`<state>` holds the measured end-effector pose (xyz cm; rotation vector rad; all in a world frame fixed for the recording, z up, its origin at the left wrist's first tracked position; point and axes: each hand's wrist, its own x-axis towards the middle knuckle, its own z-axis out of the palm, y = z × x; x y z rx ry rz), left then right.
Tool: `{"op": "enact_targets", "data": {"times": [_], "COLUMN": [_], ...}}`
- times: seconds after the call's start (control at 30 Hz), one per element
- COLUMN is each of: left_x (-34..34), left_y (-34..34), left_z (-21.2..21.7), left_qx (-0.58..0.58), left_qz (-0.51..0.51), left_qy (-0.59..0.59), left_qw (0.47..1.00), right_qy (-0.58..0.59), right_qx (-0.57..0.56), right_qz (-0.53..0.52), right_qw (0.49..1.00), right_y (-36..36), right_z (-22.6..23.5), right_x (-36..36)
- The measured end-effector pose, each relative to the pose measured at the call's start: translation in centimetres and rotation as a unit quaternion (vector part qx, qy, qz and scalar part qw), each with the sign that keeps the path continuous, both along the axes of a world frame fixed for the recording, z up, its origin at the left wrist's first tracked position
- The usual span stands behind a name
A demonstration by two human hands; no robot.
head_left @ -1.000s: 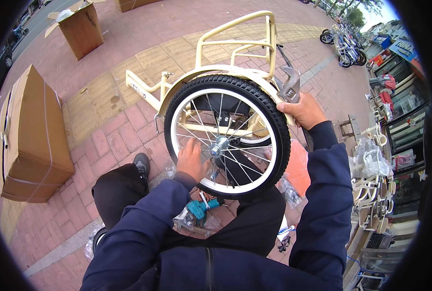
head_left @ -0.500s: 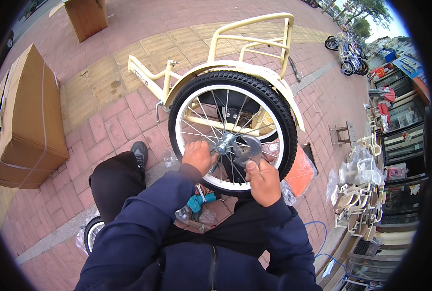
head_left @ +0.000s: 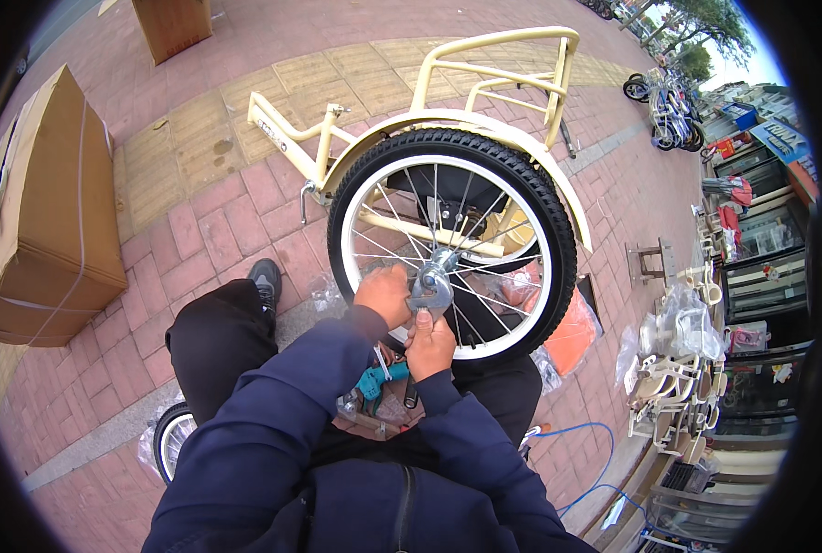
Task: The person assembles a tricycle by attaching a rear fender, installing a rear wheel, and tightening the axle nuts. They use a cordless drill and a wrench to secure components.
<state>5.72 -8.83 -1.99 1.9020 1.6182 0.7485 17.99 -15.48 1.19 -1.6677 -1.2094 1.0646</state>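
Note:
A white-rimmed wheel (head_left: 538,313) with a black knobby tyre stands before me on the cream tricycle frame (head_left: 317,157). My right hand (head_left: 429,347) grips an adjustable wrench (head_left: 432,293). The wrench's jaw is at the silver wheel hub (head_left: 442,261), and its handle end shows below my fist. Just left of the hub, my left hand (head_left: 385,293) is closed at the spokes, its fingertips partly hidden close to the wrench head.
Teal-coloured tools (head_left: 371,382) lie below the wheel between my legs. A large cardboard box (head_left: 60,221) stands at left, a smaller wheel (head_left: 166,442) at lower left. Orange plastic (head_left: 572,336) and a blue hose (head_left: 604,452) lie to the right, near cream parts (head_left: 674,387) and a small stool (head_left: 649,263).
My right hand has brought the wrench leftward and down from the hub's right side, so its jaw now meets the hub. The left hand stays beside the hub.

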Motion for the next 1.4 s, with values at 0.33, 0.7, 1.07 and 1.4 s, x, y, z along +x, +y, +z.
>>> {"op": "enact_targets", "data": {"times": [0.33, 0.7, 1.07, 1.4], "left_x": [-1.3, -0.7, -1.5, 0.8], "left_y": [-1.8, -1.3, -0.9, -2.6], "left_z": [-2.3, -2.3, -2.4, -2.1], "left_qx": [0.034, 0.088, 0.077, 0.018], "left_qz": [0.053, 0.075, 0.049, 0.094], "left_qy": [-0.033, -0.050, -0.039, -0.055], "left_qw": [0.998, 0.992, 0.995, 0.994], "right_qy": [0.051, -0.135, -0.366, -0.224], "right_qx": [-0.030, 0.036, -0.035, 0.020], "right_qz": [-0.043, 0.016, 0.213, 0.188], "right_qw": [0.997, 0.990, 0.905, 0.956], "right_y": [1.8, 2.1, 4.6, 4.7], "right_z": [-0.4, -1.0, 8.0, 14.8], "right_x": [-2.1, 0.5, 4.5, 4.5]}}
